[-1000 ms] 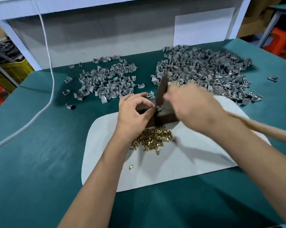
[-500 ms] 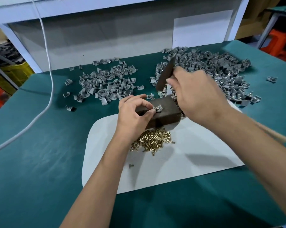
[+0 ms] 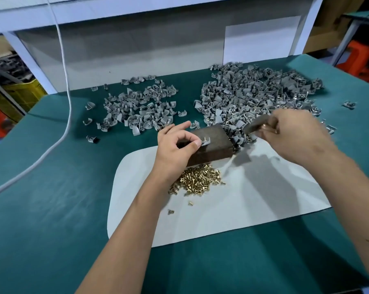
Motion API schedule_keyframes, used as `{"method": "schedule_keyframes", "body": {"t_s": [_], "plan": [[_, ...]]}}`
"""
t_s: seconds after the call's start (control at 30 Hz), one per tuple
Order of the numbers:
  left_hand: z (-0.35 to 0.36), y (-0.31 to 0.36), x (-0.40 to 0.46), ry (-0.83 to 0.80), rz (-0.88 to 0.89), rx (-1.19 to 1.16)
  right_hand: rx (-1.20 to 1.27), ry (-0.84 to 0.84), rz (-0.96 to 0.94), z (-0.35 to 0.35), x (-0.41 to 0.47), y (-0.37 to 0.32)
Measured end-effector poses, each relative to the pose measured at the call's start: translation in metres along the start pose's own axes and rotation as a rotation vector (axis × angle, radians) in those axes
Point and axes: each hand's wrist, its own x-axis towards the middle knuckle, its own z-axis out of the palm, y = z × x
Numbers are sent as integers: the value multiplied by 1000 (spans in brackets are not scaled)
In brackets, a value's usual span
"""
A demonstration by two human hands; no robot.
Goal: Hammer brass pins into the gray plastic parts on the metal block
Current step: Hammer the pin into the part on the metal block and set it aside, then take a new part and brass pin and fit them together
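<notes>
On the metal block (image 3: 209,145), our left hand (image 3: 175,149) pinches the gray part (image 3: 206,141) with its pin standing. Our right hand (image 3: 294,134) — gripping the hammer (image 3: 256,125) — has swung off right, so another blow looks due.

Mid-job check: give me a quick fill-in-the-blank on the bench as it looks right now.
1. The left hand pins a gray part on top of the dark metal ____.
2. The loose brass pins lie on the ____ mat.
3. The right hand grips the ____.
4. The larger pile of gray parts lies on the ____ side.

Missing words: block; white; hammer; right
</notes>
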Motion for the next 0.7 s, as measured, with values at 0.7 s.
{"method": "schedule_keyframes", "body": {"t_s": [0.7], "plan": [[-11,-7,11,152,42,-232,128,11,-432,25,18,-60]]}}
